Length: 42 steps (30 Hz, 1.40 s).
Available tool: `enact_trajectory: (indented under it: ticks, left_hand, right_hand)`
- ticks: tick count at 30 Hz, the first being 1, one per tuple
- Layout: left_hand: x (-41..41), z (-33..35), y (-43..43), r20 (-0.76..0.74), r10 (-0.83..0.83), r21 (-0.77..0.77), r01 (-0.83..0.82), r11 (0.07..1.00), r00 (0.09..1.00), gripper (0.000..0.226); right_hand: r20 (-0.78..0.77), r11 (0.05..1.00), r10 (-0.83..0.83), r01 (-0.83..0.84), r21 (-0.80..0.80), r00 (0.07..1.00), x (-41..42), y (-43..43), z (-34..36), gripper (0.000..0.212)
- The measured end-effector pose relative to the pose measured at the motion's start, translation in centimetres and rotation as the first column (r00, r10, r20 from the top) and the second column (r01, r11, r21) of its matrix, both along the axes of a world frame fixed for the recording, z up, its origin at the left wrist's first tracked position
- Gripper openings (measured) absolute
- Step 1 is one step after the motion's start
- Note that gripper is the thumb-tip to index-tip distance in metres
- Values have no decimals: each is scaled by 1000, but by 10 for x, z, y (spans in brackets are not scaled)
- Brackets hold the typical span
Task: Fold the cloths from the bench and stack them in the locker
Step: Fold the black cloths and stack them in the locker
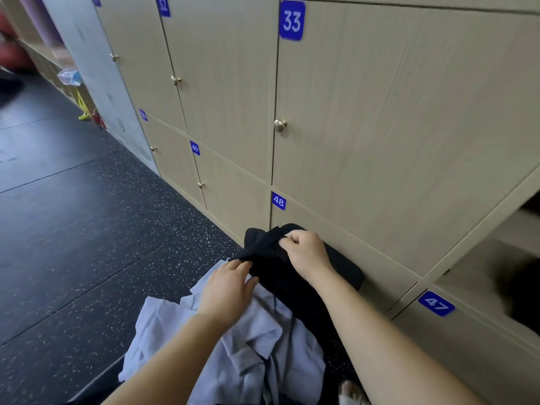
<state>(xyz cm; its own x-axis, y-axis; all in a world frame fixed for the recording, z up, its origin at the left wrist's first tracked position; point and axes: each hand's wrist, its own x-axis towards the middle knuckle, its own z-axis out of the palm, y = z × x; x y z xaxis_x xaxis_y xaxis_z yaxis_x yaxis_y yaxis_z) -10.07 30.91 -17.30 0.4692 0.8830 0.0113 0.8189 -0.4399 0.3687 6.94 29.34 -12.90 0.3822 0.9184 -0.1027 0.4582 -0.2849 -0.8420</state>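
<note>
Black cloth (277, 274) in front of door 48 (339, 241) is being sorted out, folding not yet begun.
Right hand (305, 251) pinches its top, left hand (228, 287) rests straight-fingered on its edge above the grey cloth (251, 349); next it likely needs shaking flat.

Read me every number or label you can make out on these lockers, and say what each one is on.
"33": blue tag, upper door with the nearest knob.
"32": blue tag, upper door left of that.
"48": blue tag, lower door by the black cloth.
"49": blue tag, lower door further left.
"47": blue tag, lower door at right.
Too blurred: small tag, far lower-left door.
Cut off: top-edge tag.
</note>
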Motion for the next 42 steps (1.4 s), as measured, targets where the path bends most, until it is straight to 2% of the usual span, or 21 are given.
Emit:
enact_trajectory:
  ticks: [3, 5, 6, 8, 10, 12, 14, 15, 16, 18, 23, 26, 28, 31, 34, 39, 42]
  left_hand:
    - [-6, 29, -10, 74, 42, 58, -47, 997, 996, 28]
    - [-11, 50, -16, 127, 84, 74, -94, 993, 988, 28]
    - [-15, 62, -21, 173, 116, 61, -128, 990, 978, 32]
    - [-21, 79, -29, 274, 187, -23, -188, 982, 943, 34]
    - [-24, 95, -42, 321, 277, -207, -218, 954, 906, 37]
    - [-25, 109, -60, 448, 410, -497, -160, 853, 795, 49]
    - [-22, 126, -79, 572, 592, -721, 4, 693, 568, 47]
    - [-20, 133, -88, 617, 642, -745, 75, 663, 454, 42]
    - [-19, 140, -95, 649, 655, -736, 99, 670, 387, 36]
    - [-21, 151, -101, 699, 638, -695, 98, 712, 323, 32]
    - [-33, 182, -106, 727, 598, -655, 80, 751, 336, 58]
    - [-39, 201, -115, 811, 474, -527, 76, 846, 343, 50]
    - [-42, 212, -120, 847, 418, -456, 44, 889, 327, 59]
    - [-41, 225, -129, 876, 352, -365, -26, 931, 329, 40]
    - [-39, 235, -134, 891, 272, -289, -7, 957, 363, 25]
    - [-34, 244, -135, 897, 171, -172, -33, 984, 407, 38]
    - [-31, 253, -135, 897, 166, -154, -62, 986, 409, 30]
  right_hand:
    - [-246, 1000, 12, -11, 4, 969, -5, -13, 41, 34]
    - [-347, 1000, 23, -27, -7, 938, -6, -26, 63, 39]
    - [-389, 1000, 18, -22, -6, 921, -7, -33, 73, 34]
    - [-459, 1000, -4, 1, -6, 888, -9, -47, 93, 22]
    - [-528, 999, -31, 36, -1, 848, -10, -60, 109, 22]
    - [-597, 999, -42, 51, -2, 801, -15, -73, 121, 20]
    - [-618, 999, -19, 40, 20, 786, -20, -87, 131, 15]
    - [-613, 999, -8, 38, 36, 790, -22, -94, 135, 14]
    - [-603, 998, 1, 39, 54, 798, -24, -101, 139, 13]
    - [-580, 993, 0, 68, 95, 814, -26, -115, 147, 15]
    - [-511, 981, 55, 48, 187, 858, -30, -142, 161, 19]
    - [-479, 965, 57, 74, 251, 876, -32, -154, 172, 16]
    - [-489, 945, 24, 140, 295, 872, -32, -161, 181, 16]
    - [-451, 912, -9, 192, 362, 893, -30, -165, 190, 15]
    - [-411, 887, 1, 189, 422, 912, -30, -167, 198, 17]
    - [-367, 876, 69, 119, 467, 928, -28, -176, 213, 24]
    - [-338, 866, 101, 85, 494, 936, -25, -179, 220, 25]
